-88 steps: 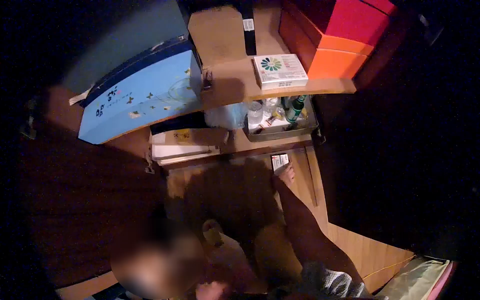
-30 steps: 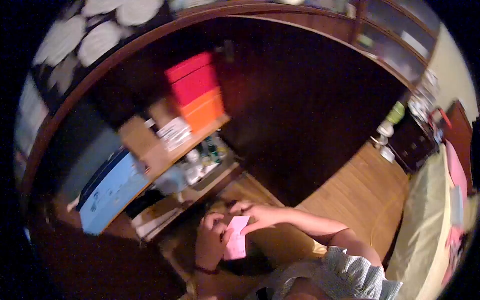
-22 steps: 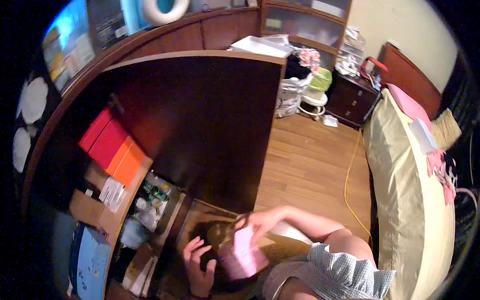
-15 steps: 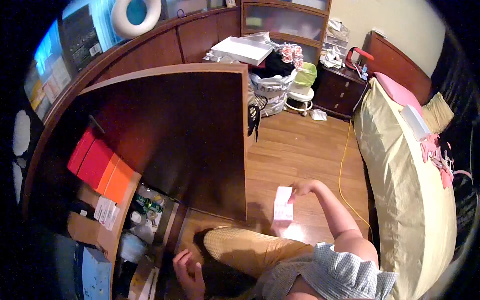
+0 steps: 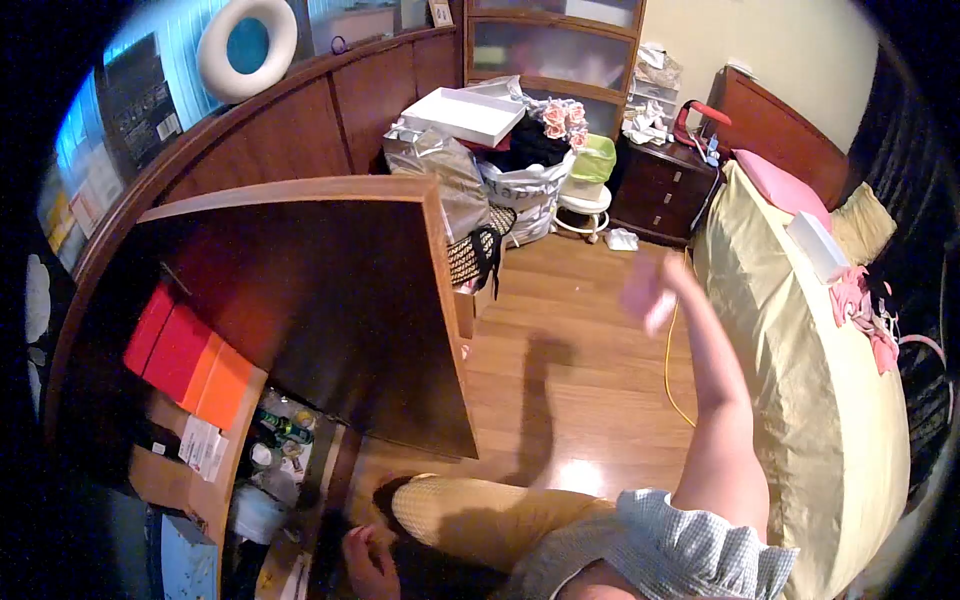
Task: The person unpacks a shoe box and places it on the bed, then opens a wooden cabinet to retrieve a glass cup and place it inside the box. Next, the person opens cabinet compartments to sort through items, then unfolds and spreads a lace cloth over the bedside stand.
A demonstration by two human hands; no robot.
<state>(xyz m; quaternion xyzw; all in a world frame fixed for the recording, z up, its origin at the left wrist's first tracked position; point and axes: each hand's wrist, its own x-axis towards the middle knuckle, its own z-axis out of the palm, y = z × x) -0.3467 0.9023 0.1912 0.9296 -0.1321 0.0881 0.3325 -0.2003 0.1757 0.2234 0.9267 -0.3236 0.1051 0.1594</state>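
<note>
My right hand (image 5: 674,270) is stretched out ahead of me over the floor, its fingers closed on a small pink and white box (image 5: 645,298). Motion blurs both the hand and the box. At the bottom left, my left hand (image 5: 370,565) hangs low beside the cabinet, fingers loosely curled and apart, with nothing seen in it. Near it, the low cabinet shelf (image 5: 318,480) holds bottles, bags and boxes. The dark cabinet door (image 5: 350,320) stands swung out between that shelf and the floor ahead.
Red and orange boxes (image 5: 190,355) sit in the cabinet. At the back are a stuffed bag (image 5: 530,200), a white stool (image 5: 582,207) and a nightstand (image 5: 660,190). A bed (image 5: 800,400) runs along the right, with a yellow cord (image 5: 670,370) beside it on the floor.
My right hand has swung forward and up to the right with the box, from near my knee. My left hand has dropped slightly, and the view has shifted a little.
</note>
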